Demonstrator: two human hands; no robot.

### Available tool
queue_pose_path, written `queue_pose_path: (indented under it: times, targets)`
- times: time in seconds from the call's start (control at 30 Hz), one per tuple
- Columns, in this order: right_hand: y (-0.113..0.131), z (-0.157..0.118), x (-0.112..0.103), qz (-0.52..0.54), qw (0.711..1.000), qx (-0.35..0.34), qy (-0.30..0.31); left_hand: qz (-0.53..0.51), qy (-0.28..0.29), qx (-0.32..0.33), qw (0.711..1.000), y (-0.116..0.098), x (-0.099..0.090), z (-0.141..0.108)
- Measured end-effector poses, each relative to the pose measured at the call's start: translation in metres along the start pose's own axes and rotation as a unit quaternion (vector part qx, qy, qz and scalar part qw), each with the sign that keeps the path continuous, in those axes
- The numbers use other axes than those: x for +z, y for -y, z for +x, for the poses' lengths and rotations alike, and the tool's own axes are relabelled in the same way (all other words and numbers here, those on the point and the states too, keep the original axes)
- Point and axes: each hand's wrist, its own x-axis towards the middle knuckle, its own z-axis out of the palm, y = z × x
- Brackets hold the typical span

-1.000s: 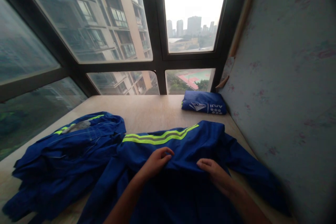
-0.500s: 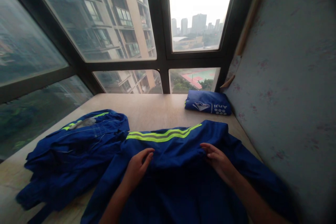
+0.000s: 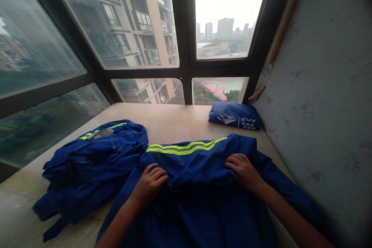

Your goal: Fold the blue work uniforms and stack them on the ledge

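Observation:
A blue work jacket with a yellow-and-grey reflective stripe lies spread out before me, its sleeves reaching down both sides. My left hand rests at its left side below the stripe, fingers curled down on the cloth. On the opposite side my right hand has its fingers bent over the fabric in the same way. Both hands appear to grip the jacket, though the thumbs and the cloth under the fingers are partly hidden. Between them the fabric forms a loose crosswise fold.
A second crumpled blue garment with yellow stripes lies at left, touching the jacket. A folded blue bundle with white print sits at the back right on the pale ledge. Windows enclose the back and left; a papered wall stands at right.
My hands have turned from thumbs-up, with fingers loosely pinched, to palms down with fingers curled over the jacket. The whole view has shifted slightly, so things appear farther right.

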Motion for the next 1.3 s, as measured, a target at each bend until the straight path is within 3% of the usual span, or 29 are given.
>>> queue_pose_path:
  times: [0.1, 0.27, 0.37, 0.43, 0.53, 0.6, 0.67, 0.73, 0.83, 0.9, 0.97, 1.03, 1.13, 1.2, 1.3]
  targets:
    - [-0.007, 0.006, 0.0, -0.009, 1.0, 0.021, -0.011, -0.037, 0.0, -0.017, 0.999, 0.003, 0.001, 0.011]
    - [-0.019, 0.01, -0.003, 0.067, 0.993, 0.073, -0.056, -0.15, -0.043, -0.139, 0.978, 0.009, -0.006, 0.016]
    - [-0.02, 0.02, -0.02, 0.089, 0.98, 0.16, -0.08, -0.161, -0.072, -0.197, 0.964, 0.01, -0.021, 0.024]
    - [-0.017, 0.034, -0.043, 0.116, 0.972, 0.185, -0.092, -0.133, -0.089, -0.224, 0.961, 0.011, -0.04, 0.035]
    - [-0.015, 0.06, -0.097, 0.197, 0.968, 0.141, -0.062, -0.054, -0.096, -0.266, 0.958, 0.015, -0.082, 0.057]
    - [-0.015, 0.077, -0.14, 0.251, 0.963, 0.092, -0.013, 0.006, -0.1, -0.287, 0.953, 0.018, -0.117, 0.073]
    - [-0.012, 0.09, -0.184, 0.273, 0.96, 0.059, -0.002, 0.047, -0.118, -0.292, 0.948, 0.019, -0.156, 0.087]
    - [-0.004, 0.099, -0.228, 0.244, 0.967, 0.045, -0.055, 0.066, -0.144, -0.281, 0.947, 0.015, -0.2, 0.097]
    - [0.02, 0.107, -0.289, 0.141, 0.967, 0.047, -0.209, 0.074, -0.193, -0.264, 0.942, 0.001, -0.271, 0.105]
    - [0.033, 0.115, -0.322, 0.069, 0.941, 0.055, -0.327, 0.069, -0.252, -0.273, 0.926, -0.007, -0.312, 0.109]
    - [0.034, 0.131, -0.342, -0.004, 0.913, 0.044, -0.405, 0.069, -0.298, -0.272, 0.912, -0.006, -0.337, 0.12]
    - [0.022, 0.157, -0.347, -0.081, 0.919, 0.011, -0.386, 0.08, -0.268, -0.244, 0.928, 0.007, -0.341, 0.138]
    - [-0.011, 0.198, -0.329, -0.123, 0.962, -0.021, -0.244, 0.086, -0.131, -0.199, 0.967, 0.042, -0.312, 0.164]
    - [-0.032, 0.213, -0.308, -0.073, 0.98, -0.031, -0.184, 0.028, -0.09, -0.177, 0.98, 0.065, -0.283, 0.17]
    - [-0.054, 0.212, -0.279, 0.07, 0.992, -0.041, -0.092, -0.122, -0.034, -0.156, 0.98, 0.09, -0.245, 0.161]
